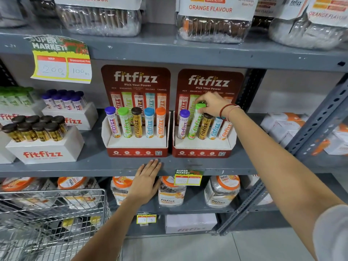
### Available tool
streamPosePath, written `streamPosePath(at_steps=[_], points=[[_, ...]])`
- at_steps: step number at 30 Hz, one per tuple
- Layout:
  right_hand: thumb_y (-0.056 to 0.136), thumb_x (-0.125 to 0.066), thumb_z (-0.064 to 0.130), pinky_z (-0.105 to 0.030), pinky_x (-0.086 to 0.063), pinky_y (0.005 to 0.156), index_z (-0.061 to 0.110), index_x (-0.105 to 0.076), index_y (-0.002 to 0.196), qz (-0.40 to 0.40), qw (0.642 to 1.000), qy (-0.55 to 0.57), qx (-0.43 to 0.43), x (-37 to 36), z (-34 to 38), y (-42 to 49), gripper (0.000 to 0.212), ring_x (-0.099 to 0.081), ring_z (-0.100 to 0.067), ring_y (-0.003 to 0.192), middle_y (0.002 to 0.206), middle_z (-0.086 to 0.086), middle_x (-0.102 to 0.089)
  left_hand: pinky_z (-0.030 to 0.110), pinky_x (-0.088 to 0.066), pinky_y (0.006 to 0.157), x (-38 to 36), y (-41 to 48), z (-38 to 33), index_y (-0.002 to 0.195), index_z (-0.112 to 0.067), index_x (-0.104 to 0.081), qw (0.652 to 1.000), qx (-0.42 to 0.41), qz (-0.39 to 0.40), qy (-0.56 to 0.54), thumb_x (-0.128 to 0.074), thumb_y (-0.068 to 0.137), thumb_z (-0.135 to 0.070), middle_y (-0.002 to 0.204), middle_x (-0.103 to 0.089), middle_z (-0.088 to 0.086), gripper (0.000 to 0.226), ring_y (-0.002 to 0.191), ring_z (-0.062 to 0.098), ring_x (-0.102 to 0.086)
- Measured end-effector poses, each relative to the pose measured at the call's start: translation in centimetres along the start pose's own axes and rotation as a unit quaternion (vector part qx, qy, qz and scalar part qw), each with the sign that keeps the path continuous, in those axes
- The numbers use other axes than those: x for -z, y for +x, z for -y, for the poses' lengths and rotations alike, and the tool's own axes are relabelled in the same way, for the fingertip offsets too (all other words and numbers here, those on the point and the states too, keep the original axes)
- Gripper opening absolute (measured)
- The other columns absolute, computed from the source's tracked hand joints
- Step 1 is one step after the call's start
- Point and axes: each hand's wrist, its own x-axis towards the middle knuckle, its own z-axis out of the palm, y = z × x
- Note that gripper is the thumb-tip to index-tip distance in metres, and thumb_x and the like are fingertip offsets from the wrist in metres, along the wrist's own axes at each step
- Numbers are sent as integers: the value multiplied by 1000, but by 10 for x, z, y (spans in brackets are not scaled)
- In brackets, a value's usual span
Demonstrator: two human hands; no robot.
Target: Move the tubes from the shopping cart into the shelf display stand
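Pinching green-capped tube [195, 121] with right hand [211, 104] fingers, left hand [146, 178] flat, fingers together, on shelf edge [75, 169]

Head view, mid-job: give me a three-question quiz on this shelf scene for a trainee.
1. True or false: the right hand grips the green plastic cap of a tube in the right-hand red cardboard display stand.
2. Where does the left hand rest? A) on the wire shopping cart B) on the front edge of the grey metal shelf C) on a tube
3. Fill in: the left-hand red cardboard display stand holds ___ tubes.

Key: 1 true; 2 B; 3 five
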Motion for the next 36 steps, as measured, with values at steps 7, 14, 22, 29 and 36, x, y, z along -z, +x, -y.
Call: streamPosePath(at_steps=[7,14,22,29,36], points=[[86,-65,17,-39,-35,105,21,-55,128,15,1000,17,8,-17,5,-3,43,-42,-30,123,127,-14,-50,46,-19,105,0,0,1,135,-9,-42,1000,4,9,2,-27,90,-42,140,-44,11,58,130,26,-36],[86,-66,16,-39,-35,105,17,-56,129,3,1000,7,19,-18,5,-6,44,-38,-31,127,130,-17,-49,48,-17,105,-1,0,-1,134,-9,-43,1000,11,17,8,-28,90,-41,139,-46,11,57,129,27,-38],[86,-66,20,-39,-35,106,15,-55,128,-7,1000,4,9,-22,2,-6,43,-42,-33,126,138,-14,-45,44,-15,107,0,1,0,136,-8,-41,1000,2,14,6,-25,90,-43,141,-42,11,60,131,27,-34],[88,-62,27,-41,-40,103,11,-55,127,-108,993,-1,44,-34,9,-33,43,-46,-28,125,129,-11,-56,40,-23,105,18,10,-4,138,-12,-38,998,37,25,-32,-40,95,-37,143,-41,8,49,130,24,-33],[86,-65,9,-34,-54,84,3,-71,95,-368,916,111,112,-17,33,-101,12,-66,-25,88,93,-13,-72,40,-40,92,86,34,-21,129,-8,-49,994,-9,-62,-94,-49,94,-26,127,-55,14,39,116,29,-47]])
